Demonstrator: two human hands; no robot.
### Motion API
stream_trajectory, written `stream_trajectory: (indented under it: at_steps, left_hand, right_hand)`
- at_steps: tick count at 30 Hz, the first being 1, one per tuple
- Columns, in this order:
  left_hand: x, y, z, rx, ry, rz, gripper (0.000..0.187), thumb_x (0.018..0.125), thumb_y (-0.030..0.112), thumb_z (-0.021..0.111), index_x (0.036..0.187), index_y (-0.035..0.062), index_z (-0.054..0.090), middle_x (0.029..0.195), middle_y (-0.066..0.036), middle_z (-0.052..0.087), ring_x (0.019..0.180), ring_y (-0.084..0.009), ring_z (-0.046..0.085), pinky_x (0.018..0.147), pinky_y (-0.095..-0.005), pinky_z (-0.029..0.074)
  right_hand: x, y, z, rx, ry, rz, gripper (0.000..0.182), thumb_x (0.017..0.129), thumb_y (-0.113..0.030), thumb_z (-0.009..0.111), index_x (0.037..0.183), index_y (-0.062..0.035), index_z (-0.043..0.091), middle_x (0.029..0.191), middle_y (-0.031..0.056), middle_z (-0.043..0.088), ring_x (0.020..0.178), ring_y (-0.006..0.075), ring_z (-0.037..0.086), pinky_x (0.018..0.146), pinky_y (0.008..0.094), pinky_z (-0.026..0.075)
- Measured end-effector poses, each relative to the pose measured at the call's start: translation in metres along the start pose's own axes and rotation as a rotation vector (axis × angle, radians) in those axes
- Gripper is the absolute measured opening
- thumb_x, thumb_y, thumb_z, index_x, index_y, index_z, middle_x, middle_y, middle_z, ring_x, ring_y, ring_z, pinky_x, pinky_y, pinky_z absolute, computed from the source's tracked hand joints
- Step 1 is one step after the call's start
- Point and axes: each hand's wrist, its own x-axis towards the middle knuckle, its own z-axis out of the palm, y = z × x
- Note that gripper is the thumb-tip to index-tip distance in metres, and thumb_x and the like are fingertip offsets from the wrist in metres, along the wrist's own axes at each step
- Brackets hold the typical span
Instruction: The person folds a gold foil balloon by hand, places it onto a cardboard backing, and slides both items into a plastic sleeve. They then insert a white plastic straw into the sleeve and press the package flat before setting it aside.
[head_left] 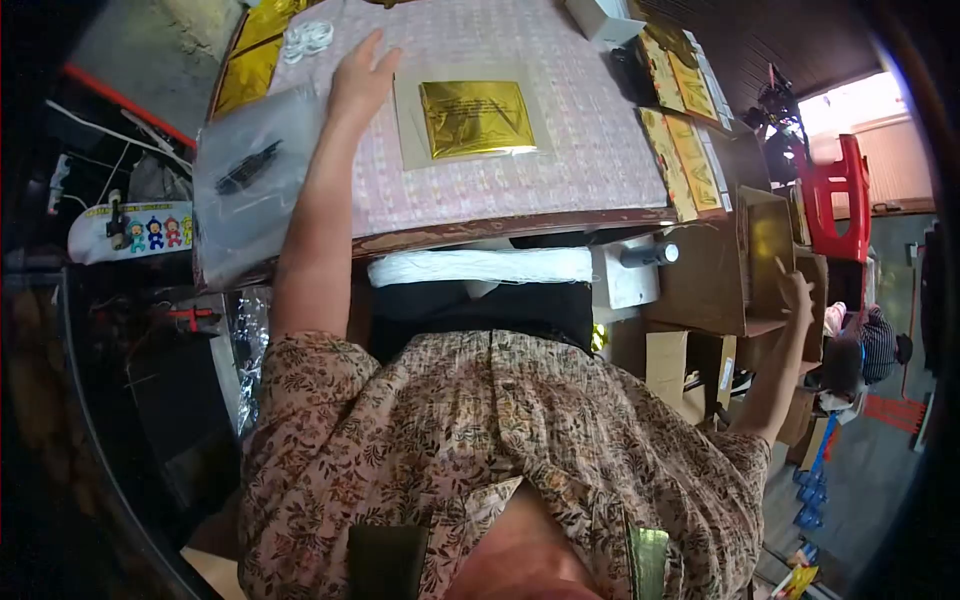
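Observation:
My left hand (365,82) is over the table's far left part, its fingers apart and nothing visible in it. Just right of it lies a shiny gold foil packet (480,118) with dark print, on a clear plastic sleeve (412,140). A small heap of white loops (307,40) sits to its upper left. A stack of clear plastic bags (245,205) with a dark mark is beside my left forearm. Out to the right, my right hand (796,292) has its fingers stretched out by an open cardboard box (700,275); it appears to hold nothing.
A pink-white checked cloth covers the table (590,150). Gold-and-brown printed packs (682,160) and a white box (605,18) are along its right side. White strands (480,266) lie across my lap. A red plastic stool (840,200) stands farther right.

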Motion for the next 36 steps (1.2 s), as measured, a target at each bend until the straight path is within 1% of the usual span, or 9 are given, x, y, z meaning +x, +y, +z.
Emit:
stream_trajectory:
  at_steps: [1,2,3,5,7,15,23,25,36]
  left_hand:
    - [0.002,0.006,-0.008,0.318,0.045,0.139,0.031,0.098,0.020,0.064,0.125,0.0052,0.070,0.119,-0.019,0.073,0.107,-0.0315,0.071,0.093,-0.0381,0.054]
    - [0.002,0.018,-0.014,0.324,0.044,0.130,0.031,0.098,0.020,0.064,0.125,0.0052,0.070,0.119,-0.019,0.073,0.107,-0.0315,0.071,0.093,-0.0381,0.054]
    - [0.004,0.029,-0.021,0.351,-0.057,0.236,0.028,0.096,0.018,0.065,0.120,0.0069,0.073,0.117,-0.018,0.073,0.106,-0.0334,0.070,0.092,-0.0389,0.054]
    - [0.004,0.036,-0.024,0.383,-0.159,0.336,0.025,0.093,0.017,0.066,0.115,0.0086,0.075,0.114,-0.018,0.073,0.105,-0.0353,0.070,0.091,-0.0396,0.054]
    - [0.004,0.037,-0.018,0.493,-0.382,0.494,0.021,0.092,0.013,0.065,0.108,0.0056,0.077,0.108,-0.016,0.075,0.102,-0.0349,0.071,0.090,-0.0387,0.055]
    - [0.003,0.012,0.004,0.365,-0.519,0.410,0.019,0.094,0.003,0.062,0.107,0.0023,0.075,0.104,-0.012,0.073,0.096,-0.0307,0.070,0.086,-0.0357,0.054]
    - [0.008,-0.008,0.000,0.408,-0.432,0.414,0.020,0.097,0.008,0.064,0.114,0.0010,0.072,0.106,-0.010,0.073,0.096,-0.0261,0.070,0.088,-0.0326,0.054]
    - [0.011,-0.001,0.001,0.363,-0.446,0.142,0.026,0.095,0.013,0.069,0.119,0.0028,0.070,0.102,-0.011,0.072,0.096,-0.0239,0.069,0.088,-0.0327,0.054]
    - [0.062,-0.031,-0.022,0.456,-0.548,0.304,0.039,0.087,0.020,0.078,0.121,0.0041,0.067,0.112,-0.007,0.063,0.093,-0.0195,0.060,0.089,-0.0317,0.051]
  right_hand:
    - [0.066,0.027,0.003,0.353,-0.433,-0.046,0.062,0.098,-0.056,0.060,0.141,-0.0114,0.061,0.122,0.0133,0.071,0.100,0.0262,0.070,0.089,0.0486,0.056]
    - [0.198,0.087,0.072,0.151,-0.378,-0.512,0.048,0.098,-0.042,0.064,0.135,-0.0105,0.064,0.105,0.0134,0.075,0.088,0.0308,0.071,0.081,0.0512,0.057]
    - [0.120,0.108,0.066,0.148,-0.380,-0.522,0.048,0.098,-0.042,0.064,0.135,-0.0105,0.064,0.105,0.0134,0.075,0.088,0.0308,0.071,0.081,0.0512,0.057]
    - [0.039,-0.023,-0.009,-0.259,0.800,-0.587,0.054,0.095,-0.050,0.065,0.138,-0.0175,0.063,0.122,0.0168,0.071,0.114,0.0364,0.067,0.095,0.0511,0.053]
    - [-0.067,-0.121,-0.075,0.131,0.908,-0.958,0.037,0.097,-0.026,0.061,0.133,-0.0154,0.067,0.114,0.0162,0.074,0.106,0.0353,0.070,0.092,0.0445,0.055]
    - [-0.233,-0.359,-0.057,0.822,0.310,-1.833,0.031,0.090,0.005,0.056,0.116,-0.0040,0.071,0.115,0.0157,0.070,0.104,0.0366,0.067,0.091,0.0417,0.053]
    - [-0.221,-0.423,-0.008,0.952,-0.174,-1.698,0.020,0.095,-0.005,0.066,0.112,-0.0002,0.075,0.107,0.0172,0.073,0.091,0.0295,0.073,0.081,0.0396,0.059]
    - [-0.215,-0.429,-0.013,0.944,-0.223,-1.646,0.017,0.093,-0.007,0.072,0.108,-0.0003,0.078,0.105,0.0159,0.074,0.088,0.0242,0.075,0.080,0.0355,0.060]
    - [-0.181,-0.459,-0.032,0.480,-0.067,-1.608,0.084,0.081,-0.037,0.087,0.151,-0.0108,0.048,0.131,0.0159,0.059,0.124,0.0314,0.060,0.106,0.0392,0.050]
